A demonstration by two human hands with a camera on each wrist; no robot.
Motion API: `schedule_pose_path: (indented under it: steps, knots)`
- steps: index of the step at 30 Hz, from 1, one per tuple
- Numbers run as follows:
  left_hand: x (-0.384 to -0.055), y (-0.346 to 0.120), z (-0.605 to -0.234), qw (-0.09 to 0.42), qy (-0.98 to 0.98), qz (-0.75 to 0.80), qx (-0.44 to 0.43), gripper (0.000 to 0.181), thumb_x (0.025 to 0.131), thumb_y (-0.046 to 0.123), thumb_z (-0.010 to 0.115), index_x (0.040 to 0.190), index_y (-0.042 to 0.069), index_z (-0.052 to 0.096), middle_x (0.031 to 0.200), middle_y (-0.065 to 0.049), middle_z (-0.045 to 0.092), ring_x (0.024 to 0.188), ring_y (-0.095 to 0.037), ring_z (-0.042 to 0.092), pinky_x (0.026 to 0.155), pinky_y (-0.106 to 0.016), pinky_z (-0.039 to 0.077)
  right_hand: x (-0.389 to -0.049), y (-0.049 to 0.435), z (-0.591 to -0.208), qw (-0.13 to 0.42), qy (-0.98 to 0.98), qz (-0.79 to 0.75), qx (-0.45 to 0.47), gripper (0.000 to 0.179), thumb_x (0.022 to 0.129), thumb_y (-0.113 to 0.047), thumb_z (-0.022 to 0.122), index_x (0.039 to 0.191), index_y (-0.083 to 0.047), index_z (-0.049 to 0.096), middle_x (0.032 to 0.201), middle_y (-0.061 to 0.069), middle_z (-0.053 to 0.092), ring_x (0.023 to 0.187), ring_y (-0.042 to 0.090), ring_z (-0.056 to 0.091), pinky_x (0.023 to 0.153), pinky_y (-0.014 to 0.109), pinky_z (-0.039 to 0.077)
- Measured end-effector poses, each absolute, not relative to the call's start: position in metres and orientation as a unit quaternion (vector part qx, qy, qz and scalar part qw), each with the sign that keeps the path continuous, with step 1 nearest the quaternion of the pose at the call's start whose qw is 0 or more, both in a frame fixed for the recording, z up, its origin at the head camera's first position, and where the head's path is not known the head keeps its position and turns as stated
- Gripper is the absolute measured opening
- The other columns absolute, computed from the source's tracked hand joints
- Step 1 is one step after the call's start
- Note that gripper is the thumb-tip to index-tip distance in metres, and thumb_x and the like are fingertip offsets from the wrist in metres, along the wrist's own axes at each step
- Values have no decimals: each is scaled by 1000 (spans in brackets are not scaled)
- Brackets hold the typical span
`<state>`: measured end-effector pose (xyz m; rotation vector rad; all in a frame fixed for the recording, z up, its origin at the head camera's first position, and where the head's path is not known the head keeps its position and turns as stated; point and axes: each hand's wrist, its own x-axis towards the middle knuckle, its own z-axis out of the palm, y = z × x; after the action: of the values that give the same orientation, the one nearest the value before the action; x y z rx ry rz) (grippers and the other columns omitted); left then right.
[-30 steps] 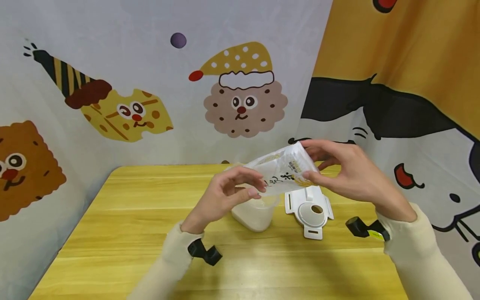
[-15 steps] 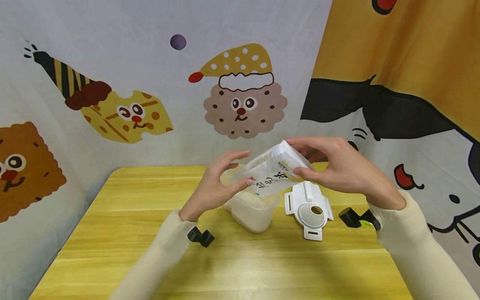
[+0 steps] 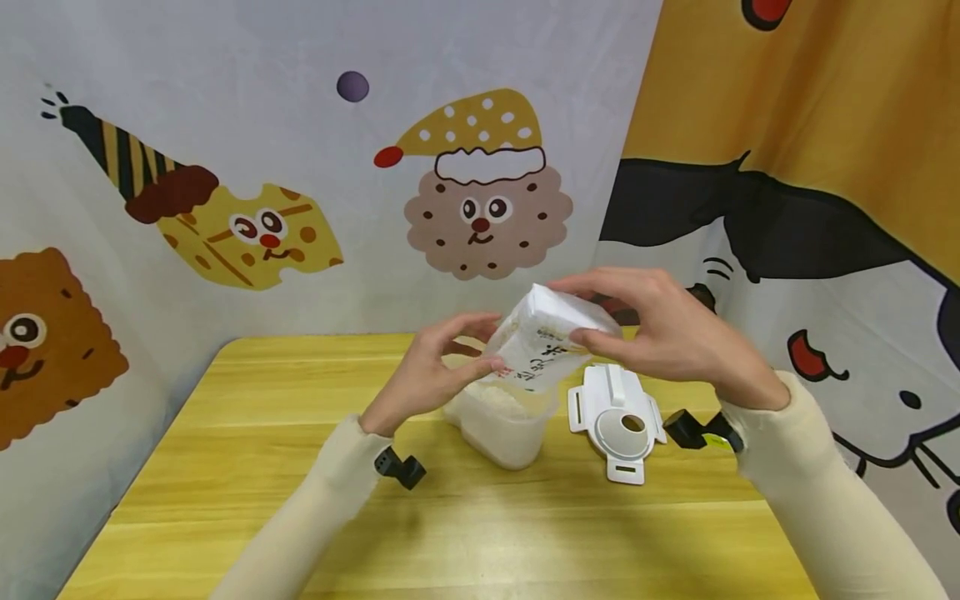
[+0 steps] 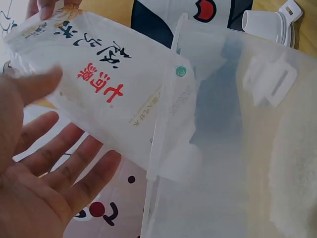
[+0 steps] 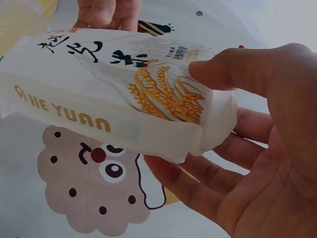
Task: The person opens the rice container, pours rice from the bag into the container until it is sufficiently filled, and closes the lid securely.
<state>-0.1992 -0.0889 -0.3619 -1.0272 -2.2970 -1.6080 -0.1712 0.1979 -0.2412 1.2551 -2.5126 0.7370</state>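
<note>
My right hand grips the bottom end of a white printed rice bag, thumb on its front and fingers behind. The bag tilts with its lower end inside the mouth of a clear plastic storage container. White rice lies in that container, seen in the left wrist view. Beside the bag's lower part, my left hand has its fingers spread and loosely extended, thumb near the printed face; whether it touches the bag is unclear. In the right wrist view, golden wheat ears mark the gripped end of the bag.
A white lid with a round cap part and side clips lies on the wooden table, right of the container. A cartoon-printed curtain hangs behind the table and along its sides.
My right hand has moved left and slightly up, tipping the bag more steeply over the container. My left hand has spread its fingers and shifted a little left.
</note>
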Motion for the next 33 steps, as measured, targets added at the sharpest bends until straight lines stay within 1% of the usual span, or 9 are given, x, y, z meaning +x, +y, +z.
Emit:
schedule_pose_path:
  steps: [3, 10, 18, 20, 22, 25, 29, 31, 33]
  knots:
    - [-200, -90, -363, 76, -769, -531, -347, 53, 89, 19, 81, 139, 20, 62, 125, 1, 71, 114, -16, 67, 93, -35, 61, -172, 196, -242, 125, -855, 253, 435, 51, 88, -8, 79, 137, -18, 65, 117, -7, 72, 98, 6, 66, 85, 24, 61]
    - [-200, -91, -366, 82, -776, -523, -344, 43, 90, 19, 80, 131, 20, 68, 123, 2, 71, 114, -16, 67, 91, -33, 62, -173, 194, -244, 131, -854, 252, 436, 49, 89, -8, 79, 135, -18, 66, 116, -6, 72, 95, 6, 65, 81, 24, 60]
    - [-199, -93, -368, 84, -777, -532, -325, 35, 90, 21, 80, 124, 20, 70, 117, 1, 74, 109, -17, 69, 86, -39, 64, -176, 192, -248, 148, -846, 264, 439, 48, 87, -5, 81, 132, -16, 69, 112, -4, 74, 90, 5, 66, 76, 17, 59]
    - [-200, -93, -370, 84, -776, -537, -320, 33, 91, 21, 79, 123, 20, 71, 115, 0, 74, 109, -19, 69, 86, -41, 64, -177, 190, -250, 151, -843, 280, 434, 47, 87, -5, 81, 131, -15, 69, 114, -3, 75, 92, 7, 68, 80, 16, 59]
    - [-200, -93, -370, 82, -772, -546, -316, 32, 91, 21, 79, 122, 19, 71, 115, -1, 74, 109, -21, 69, 87, -42, 64, -178, 189, -253, 151, -839, 304, 425, 50, 86, -5, 82, 133, -14, 68, 120, -1, 74, 98, 8, 69, 86, 15, 59]
    - [-200, -93, -372, 75, -768, -557, -306, 33, 92, 21, 79, 123, 19, 71, 115, -1, 73, 109, -21, 69, 87, -40, 64, -181, 187, -259, 148, -830, 347, 411, 60, 84, -4, 83, 139, -13, 62, 131, 3, 70, 109, 11, 69, 97, 16, 56]
    - [-199, -92, -372, 69, -769, -567, -289, 35, 92, 21, 79, 126, 20, 69, 117, 0, 73, 109, -17, 68, 86, -36, 63, -185, 186, -269, 131, -820, 401, 386, 74, 83, -1, 83, 148, -14, 51, 136, 7, 66, 115, 8, 67, 99, 16, 55]
    - [-198, -92, -372, 66, -767, -571, -284, 36, 92, 20, 79, 126, 20, 68, 118, 0, 72, 110, -17, 68, 86, -36, 63, -188, 186, -277, 113, -816, 431, 369, 74, 84, 0, 82, 149, -13, 49, 136, 9, 64, 115, 6, 67, 98, 18, 56]
    - [-198, -92, -373, 62, -765, -577, -280, 36, 92, 19, 78, 127, 20, 68, 119, -1, 72, 111, -17, 68, 87, -37, 63, -192, 187, -285, 93, -811, 460, 350, 71, 85, 0, 81, 147, -13, 50, 134, 6, 65, 111, 8, 69, 96, 21, 58]
